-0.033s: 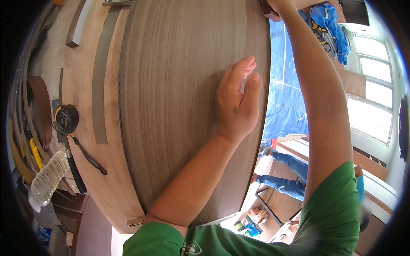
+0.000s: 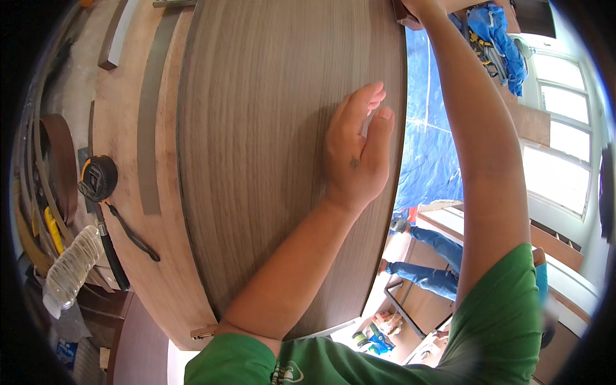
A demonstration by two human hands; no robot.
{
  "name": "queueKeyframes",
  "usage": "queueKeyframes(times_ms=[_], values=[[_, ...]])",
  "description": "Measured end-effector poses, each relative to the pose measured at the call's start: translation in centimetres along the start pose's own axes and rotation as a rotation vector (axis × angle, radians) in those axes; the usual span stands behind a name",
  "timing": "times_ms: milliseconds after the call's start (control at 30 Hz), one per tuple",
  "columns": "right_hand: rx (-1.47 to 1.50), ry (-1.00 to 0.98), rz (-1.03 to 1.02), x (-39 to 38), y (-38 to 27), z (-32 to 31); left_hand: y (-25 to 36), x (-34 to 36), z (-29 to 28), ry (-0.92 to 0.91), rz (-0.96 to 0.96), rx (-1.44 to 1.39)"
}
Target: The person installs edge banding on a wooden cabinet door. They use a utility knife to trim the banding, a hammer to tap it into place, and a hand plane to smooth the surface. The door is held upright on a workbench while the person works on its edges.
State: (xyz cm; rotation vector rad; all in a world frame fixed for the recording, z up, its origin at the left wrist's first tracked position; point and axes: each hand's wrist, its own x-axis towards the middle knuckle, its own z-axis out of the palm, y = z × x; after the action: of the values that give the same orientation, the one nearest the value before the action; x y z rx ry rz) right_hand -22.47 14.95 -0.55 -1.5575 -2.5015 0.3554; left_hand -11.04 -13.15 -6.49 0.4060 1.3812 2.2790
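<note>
The left hand [image 2: 359, 151], loosely open, lay against the wood-grain panel [image 2: 263, 128] on the bench [image 2: 120, 128]; the right hand [image 2: 425, 6], grip unclear, met a brown block [image 2: 409, 22] at its edge, apparently edge work next calling for steady pressure.

The head view looks down from the left of two fisheye cameras worn side by side on the person's head, near above the wood-grain panel [image 2: 263, 128]. The wearer's green sleeves [image 2: 500, 314] enter at four and seven o'clock; a window [image 2: 564, 110] shows, farther off, between two and three.
</note>
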Motion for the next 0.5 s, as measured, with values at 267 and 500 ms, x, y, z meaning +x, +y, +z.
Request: queueKeyframes(times_ms=[267,500], values=[[-0.004,0.042,0.000,-2.9,-0.1,-1.0,-0.5,0.7,0.0,0.022,0.047,0.032],[-0.024,0.088,-0.161,-7.4,4.2,0.3,-0.4,1.1,-0.3,0.070,0.052,-0.025]])
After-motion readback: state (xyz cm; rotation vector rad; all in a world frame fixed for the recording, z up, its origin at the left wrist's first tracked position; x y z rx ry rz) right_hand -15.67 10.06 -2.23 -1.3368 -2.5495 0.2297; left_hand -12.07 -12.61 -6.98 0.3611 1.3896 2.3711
